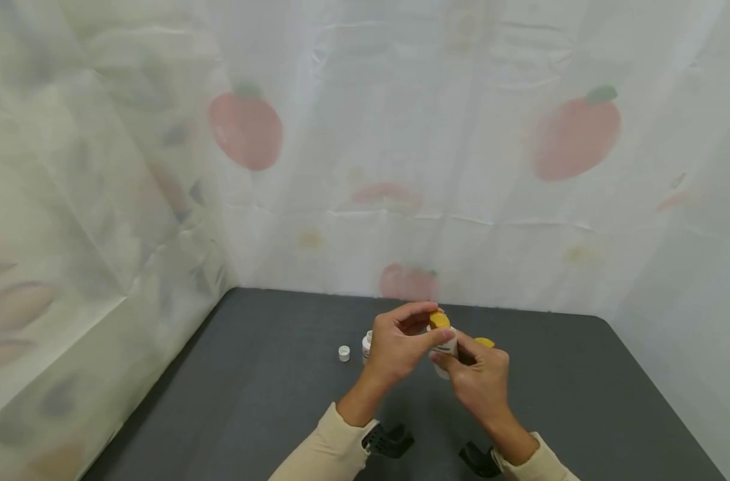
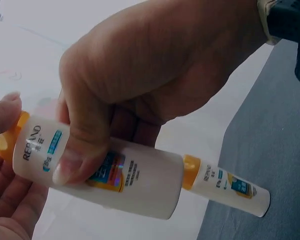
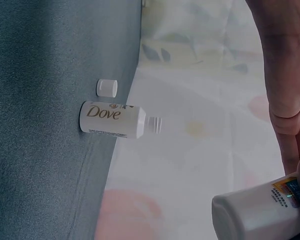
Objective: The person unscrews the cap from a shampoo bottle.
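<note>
My right hand grips the body of a white bottle with a blue-and-gold label, held tilted above the table. At its top, the fingers and thumb of my left hand pinch the bottle's yellow cap. In the left wrist view the right thumb lies across the label. Left of the hands stands an open white Dove bottle, its threaded neck bare. A small white screw cap sits on the table beside it. Behind the right hand a second yellow-capped bottle stands upright, mostly hidden in the head view.
The dark grey table ends in rounded far corners. Pale sheeting printed with fruit hangs along its back and sides. A black wrist strap with a camera mount sits on the left wrist, and a similar one on the right.
</note>
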Action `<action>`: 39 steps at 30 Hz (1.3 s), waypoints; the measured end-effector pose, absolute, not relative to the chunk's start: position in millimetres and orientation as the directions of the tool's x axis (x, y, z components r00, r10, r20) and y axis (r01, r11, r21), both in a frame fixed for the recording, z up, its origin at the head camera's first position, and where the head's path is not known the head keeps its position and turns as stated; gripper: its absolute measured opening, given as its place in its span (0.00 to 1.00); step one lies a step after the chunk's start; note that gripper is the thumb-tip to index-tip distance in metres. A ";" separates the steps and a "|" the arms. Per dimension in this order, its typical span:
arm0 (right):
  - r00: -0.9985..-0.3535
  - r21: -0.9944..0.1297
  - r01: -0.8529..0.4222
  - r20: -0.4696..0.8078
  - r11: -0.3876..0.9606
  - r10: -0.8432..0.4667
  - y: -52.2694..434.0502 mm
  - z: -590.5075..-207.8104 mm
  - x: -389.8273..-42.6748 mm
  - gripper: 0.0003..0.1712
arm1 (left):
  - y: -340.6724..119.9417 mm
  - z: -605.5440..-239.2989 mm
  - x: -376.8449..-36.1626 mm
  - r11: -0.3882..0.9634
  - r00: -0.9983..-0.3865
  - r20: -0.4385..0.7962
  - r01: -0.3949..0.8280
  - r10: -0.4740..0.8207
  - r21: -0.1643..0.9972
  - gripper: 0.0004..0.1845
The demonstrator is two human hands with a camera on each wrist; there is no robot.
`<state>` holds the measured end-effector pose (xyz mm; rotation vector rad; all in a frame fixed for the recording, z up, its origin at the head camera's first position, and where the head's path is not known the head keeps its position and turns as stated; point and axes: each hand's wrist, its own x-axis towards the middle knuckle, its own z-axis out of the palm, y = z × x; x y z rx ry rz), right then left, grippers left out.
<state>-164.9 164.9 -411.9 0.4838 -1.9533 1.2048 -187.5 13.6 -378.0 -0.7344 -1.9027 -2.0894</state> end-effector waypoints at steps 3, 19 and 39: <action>-0.622 -0.577 -0.660 0.779 0.481 0.080 164.0 -412.1 -164.9 0.15 | 17.5 -377.8 -185.4 -0.145 -0.861 0.480 0.460 0.167 0.876 0.18; -0.658 -0.611 -0.630 0.748 0.479 0.089 160.4 -410.7 -159.8 0.15 | 25.9 -374.9 -183.9 -0.169 -0.884 0.438 0.412 0.161 0.895 0.13; -0.772 -0.725 -0.518 0.624 0.455 0.116 163.5 -402.8 -154.8 0.22 | -0.7 -385.7 -203.8 -0.417 -0.665 0.598 0.436 0.448 0.797 0.22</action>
